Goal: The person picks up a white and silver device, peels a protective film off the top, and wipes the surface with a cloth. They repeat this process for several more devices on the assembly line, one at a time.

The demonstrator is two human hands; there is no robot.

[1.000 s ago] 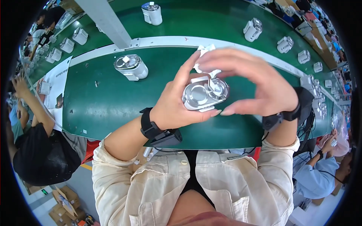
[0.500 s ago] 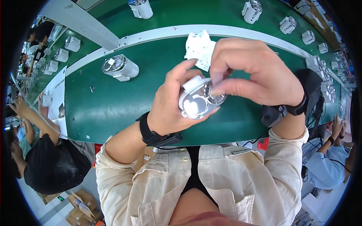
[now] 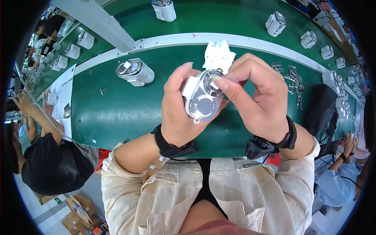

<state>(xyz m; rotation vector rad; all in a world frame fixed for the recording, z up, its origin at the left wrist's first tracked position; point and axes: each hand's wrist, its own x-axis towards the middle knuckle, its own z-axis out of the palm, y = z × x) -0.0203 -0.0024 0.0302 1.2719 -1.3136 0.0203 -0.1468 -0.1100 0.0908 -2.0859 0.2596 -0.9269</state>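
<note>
Above the green table (image 3: 117, 111), the device (image 3: 203, 105) sits in the left hand (image 3: 175, 107), its fingers wrapped around the casing. The right hand's (image 3: 263, 103) thumb and forefinger are close together at the glossy top; whether they pinch anything cannot be told. It looks light, stiff, probably slick and scratchable on top, best held by its sides.

White device (image 3: 206, 103), oblong and rounded, gripped in left hand (image 3: 176, 103). Shiny silver face up, long axis slanting; larger circle nearer wearer, smaller circle at far end, partly covered by right hand's (image 3: 260, 100) thumb. White block (image 3: 190, 86) juts from left side; small loop (image 3: 196, 121) at near end.
</note>
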